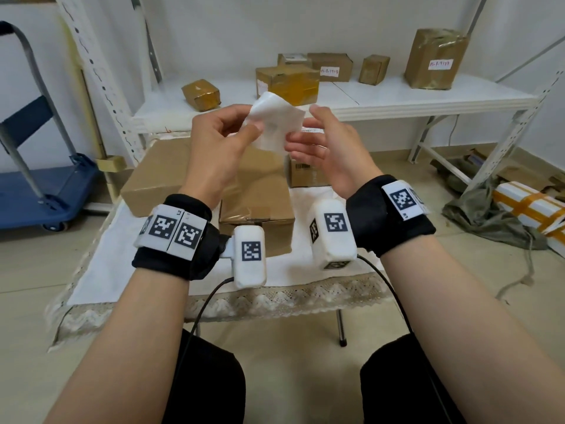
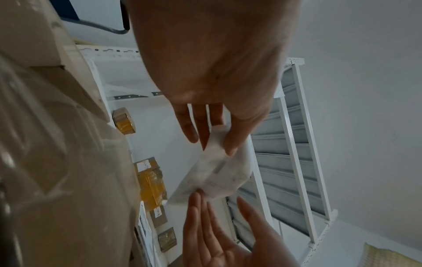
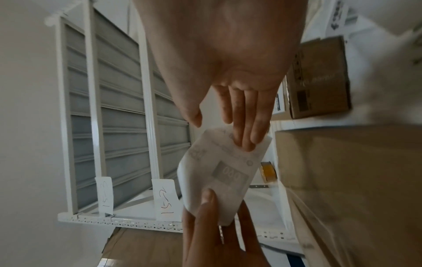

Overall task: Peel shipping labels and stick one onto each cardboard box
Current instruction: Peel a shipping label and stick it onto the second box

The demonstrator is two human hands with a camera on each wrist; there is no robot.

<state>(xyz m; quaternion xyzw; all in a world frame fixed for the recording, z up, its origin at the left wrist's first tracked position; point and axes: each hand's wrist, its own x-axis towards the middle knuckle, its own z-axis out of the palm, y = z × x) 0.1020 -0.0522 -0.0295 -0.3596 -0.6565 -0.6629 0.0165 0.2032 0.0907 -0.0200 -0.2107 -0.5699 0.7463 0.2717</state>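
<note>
Mid-frame, my left hand (image 1: 218, 139) pinches the thin, floppy label (image 1: 275, 120) by its edge; my right hand (image 1: 324, 148), fingers straight, steadies the other side.

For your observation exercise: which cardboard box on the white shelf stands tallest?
The tall cardboard box at the shelf's far right. It rises well above the other shelf boxes and carries a white tag with red handwriting.

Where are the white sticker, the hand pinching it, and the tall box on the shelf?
shipping label (image 1: 276, 117), head view, middle of the sheet.
left hand (image 1: 218, 142), head view, back of hand.
tall box (image 1: 435, 58), head view, front face.
</note>
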